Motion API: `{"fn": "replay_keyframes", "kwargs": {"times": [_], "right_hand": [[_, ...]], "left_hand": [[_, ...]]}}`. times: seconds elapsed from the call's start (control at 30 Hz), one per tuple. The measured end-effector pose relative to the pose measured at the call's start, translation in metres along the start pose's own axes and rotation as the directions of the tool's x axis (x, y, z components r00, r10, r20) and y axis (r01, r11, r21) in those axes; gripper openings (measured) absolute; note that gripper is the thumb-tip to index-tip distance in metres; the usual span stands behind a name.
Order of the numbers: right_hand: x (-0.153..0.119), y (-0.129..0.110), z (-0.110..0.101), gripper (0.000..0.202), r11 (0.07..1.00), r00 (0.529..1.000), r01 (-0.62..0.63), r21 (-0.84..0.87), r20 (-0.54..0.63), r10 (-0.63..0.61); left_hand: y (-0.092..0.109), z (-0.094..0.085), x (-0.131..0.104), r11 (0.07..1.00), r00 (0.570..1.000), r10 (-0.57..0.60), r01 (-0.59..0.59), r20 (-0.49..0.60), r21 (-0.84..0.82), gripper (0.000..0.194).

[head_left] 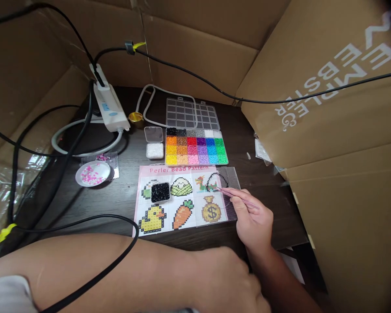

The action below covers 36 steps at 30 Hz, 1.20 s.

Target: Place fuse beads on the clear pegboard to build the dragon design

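Observation:
My right hand (256, 217) pinches a pair of pink tweezers (239, 196). Their tips are at the lower part of a curved outline of black beads (226, 178) on a clear pegboard (233, 174). Whether a bead is between the tips is too small to tell. Under the pegboard lies a pattern sheet (166, 171) with a duck, a carrot, a dragon and a money bag. A small box of black beads (160, 192) stands on the sheet. My left hand (230, 280) is closed, knuckles up, at the bottom near my right forearm; its inner side is hidden.
Behind the sheet stands an open sorting box of coloured beads (196, 148) beside a small box of white beads (154, 151). A white dish with pink beads (93, 174) sits left. A power strip (111, 106), black cables (182, 68) and cardboard walls (198, 39) surround the table.

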State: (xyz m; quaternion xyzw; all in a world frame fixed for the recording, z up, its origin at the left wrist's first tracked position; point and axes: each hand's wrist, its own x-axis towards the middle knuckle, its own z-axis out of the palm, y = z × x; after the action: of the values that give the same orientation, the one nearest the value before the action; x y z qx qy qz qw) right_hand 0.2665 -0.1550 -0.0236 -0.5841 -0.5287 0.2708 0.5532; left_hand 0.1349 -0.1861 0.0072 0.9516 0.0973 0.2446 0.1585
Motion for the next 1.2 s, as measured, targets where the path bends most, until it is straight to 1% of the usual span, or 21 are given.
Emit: {"fn": "replay_keyframes", "kwargs": {"times": [0.03,0.07,0.1,0.13,0.17,0.2,0.23,0.27,0.33,0.37,0.43,0.53,0.67,0.77,0.93,1.07,1.2], "right_hand": [[0.000,-0.002,-0.001,0.020,0.999,0.999,-0.033,0.026,-0.019,0.033],[0.000,-0.004,-0.001,0.019,0.995,0.997,-0.073,0.064,-0.033,0.075],[0.001,-0.005,-0.002,0.018,0.987,0.992,-0.110,0.118,-0.045,0.116],[0.001,-0.005,-0.002,0.017,0.973,0.987,-0.130,0.191,-0.063,0.145],[0.003,-0.005,-0.002,0.017,0.950,0.983,-0.136,0.281,-0.080,0.165],[0.004,-0.004,-0.001,0.016,0.918,0.980,-0.120,0.378,-0.103,0.171],[0.006,-0.002,-0.001,0.015,0.877,0.977,-0.101,0.470,-0.117,0.176],[0.008,-0.001,-0.001,0.014,0.834,0.975,-0.083,0.546,-0.129,0.182],[0.010,0.001,0.000,0.012,0.760,0.973,-0.086,0.644,-0.110,0.204],[0.011,0.001,-0.001,0.012,0.738,0.972,-0.100,0.667,-0.091,0.215],[0.012,0.001,-0.001,0.012,0.719,0.970,-0.119,0.685,-0.074,0.231],[0.012,-0.001,-0.002,0.012,0.712,0.966,-0.135,0.689,-0.067,0.249],[0.013,-0.001,-0.002,0.017,0.727,0.961,-0.155,0.669,-0.068,0.268],[0.014,0.000,-0.002,0.018,0.731,0.959,-0.161,0.663,-0.071,0.275],[0.015,-0.001,-0.003,0.014,0.687,0.958,-0.172,0.706,-0.042,0.282],[0.015,-0.001,-0.003,0.017,0.704,0.957,-0.177,0.688,-0.046,0.286],[0.015,-0.001,-0.002,0.016,0.688,0.956,-0.185,0.702,-0.033,0.291]], "left_hand": [[-0.016,-0.004,0.004,0.988,0.977,0.152,-0.155,-0.147,-0.011,0.030],[-0.031,-0.010,0.008,0.984,0.962,0.172,-0.178,-0.212,-0.009,0.028],[-0.045,-0.018,0.011,0.991,0.957,0.125,-0.131,-0.263,-0.005,0.023],[-0.058,-0.027,0.013,0.999,0.926,-0.026,0.017,-0.378,-0.028,0.019],[-0.070,-0.036,0.014,0.991,0.887,-0.132,0.116,-0.442,-0.064,0.011],[-0.079,-0.043,0.015,0.979,0.851,-0.202,0.195,-0.485,-0.065,0.004],[-0.088,-0.049,0.014,0.966,0.829,-0.237,0.257,-0.507,-0.032,0.008],[-0.094,-0.052,0.013,0.955,0.820,-0.252,0.296,-0.513,0.003,0.012],[-0.103,-0.052,0.009,0.942,0.836,-0.280,0.334,-0.471,0.033,0.019],[-0.106,-0.050,0.007,0.947,0.847,-0.258,0.317,-0.465,0.052,0.020],[-0.108,-0.044,0.005,0.955,0.862,-0.209,0.281,-0.463,0.091,0.013],[-0.107,-0.041,0.005,0.961,0.880,-0.155,0.239,-0.449,0.138,0.004],[-0.109,-0.043,0.006,0.960,0.879,-0.115,0.218,-0.463,0.175,0.006],[-0.111,-0.044,0.006,0.970,0.869,-0.103,0.196,-0.484,0.146,0.007],[-0.111,-0.044,0.006,0.986,0.851,-0.078,0.142,-0.519,0.086,0.011],[-0.110,-0.044,0.005,0.989,0.849,-0.097,0.143,-0.519,0.048,0.013],[-0.110,-0.044,0.004,0.989,0.848,-0.099,0.143,-0.520,0.045,0.014]]}}
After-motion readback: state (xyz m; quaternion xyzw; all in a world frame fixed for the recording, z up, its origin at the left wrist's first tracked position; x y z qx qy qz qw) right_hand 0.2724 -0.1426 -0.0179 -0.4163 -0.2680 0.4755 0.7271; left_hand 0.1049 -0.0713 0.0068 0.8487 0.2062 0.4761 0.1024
